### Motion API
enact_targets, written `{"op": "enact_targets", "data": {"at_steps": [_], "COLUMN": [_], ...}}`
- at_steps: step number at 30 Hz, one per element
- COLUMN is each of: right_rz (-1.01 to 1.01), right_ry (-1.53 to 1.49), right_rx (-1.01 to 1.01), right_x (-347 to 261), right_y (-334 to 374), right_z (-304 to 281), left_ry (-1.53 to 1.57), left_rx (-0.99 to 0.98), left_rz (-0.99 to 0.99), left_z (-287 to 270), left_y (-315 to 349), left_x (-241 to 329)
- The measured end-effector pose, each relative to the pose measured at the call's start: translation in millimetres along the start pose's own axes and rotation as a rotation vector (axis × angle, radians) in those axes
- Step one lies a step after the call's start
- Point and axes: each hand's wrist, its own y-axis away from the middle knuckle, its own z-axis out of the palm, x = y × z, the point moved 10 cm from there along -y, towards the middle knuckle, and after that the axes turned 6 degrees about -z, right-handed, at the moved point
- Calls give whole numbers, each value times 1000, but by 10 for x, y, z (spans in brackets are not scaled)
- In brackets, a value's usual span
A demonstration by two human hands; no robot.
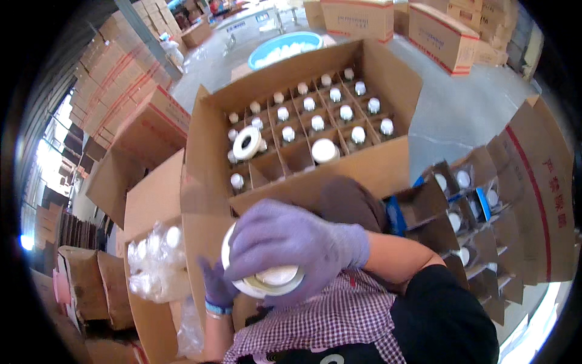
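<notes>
My right hand (291, 246), in a purple glove, is wrapped over a thick white ring (247, 285) in front of my body. A round white cap (277, 275) shows within the ring; anything beneath them is hidden. Close by on the left is my left hand (219, 284), also gloved in purple. One of its digits sticks up, and the others are largely hidden, so its grip is unclear. Ahead stands an open divided carton (376, 167) of white-capped bottles (317, 123). A similar white ring (247, 143) and a wider white round piece (325, 151) rest on top there.
At my left, an open carton (154, 330) holds white-capped bottles in clear plastic. Another divided carton (533, 200) with white-capped items stands at right. A blue basin (285, 45) of white pieces sits beyond the middle carton. Stacked cartons (115, 79) rise at far left.
</notes>
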Motion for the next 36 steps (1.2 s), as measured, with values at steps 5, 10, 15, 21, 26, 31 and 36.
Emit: {"op": "enact_targets", "data": {"at_steps": [5, 10, 15, 21, 26, 31, 36], "right_rz": [181, 1188, 1534, 757, 106, 567, 1217], "right_ry": [-169, 1095, 927, 178, 602, 428, -98], "right_rx": [-169, -631, -736, 8, -378, 36, 466], "right_x": [831, 2834, 3079, 1825, 595, 606, 970], "right_y": [155, 2038, 2712, 1130, 732, 1239, 2547], "right_z": [140, -1179, -1354, -1099, -313, -585, -263], "left_ry": [-1455, -187, -109, -194, -401, -766, -1374], "left_rx": [436, 331, 414, 387, 383, 442, 45], "left_rz": [301, 347, 508, 629, 502, 661, 820], "left_z": [-6, -277, -463, -474, -97, 326, 1605], "left_y": [108, 68, 51, 131, 48, 116, 300], "left_x": [102, 201, 476, 832, 850, 906, 699]}}
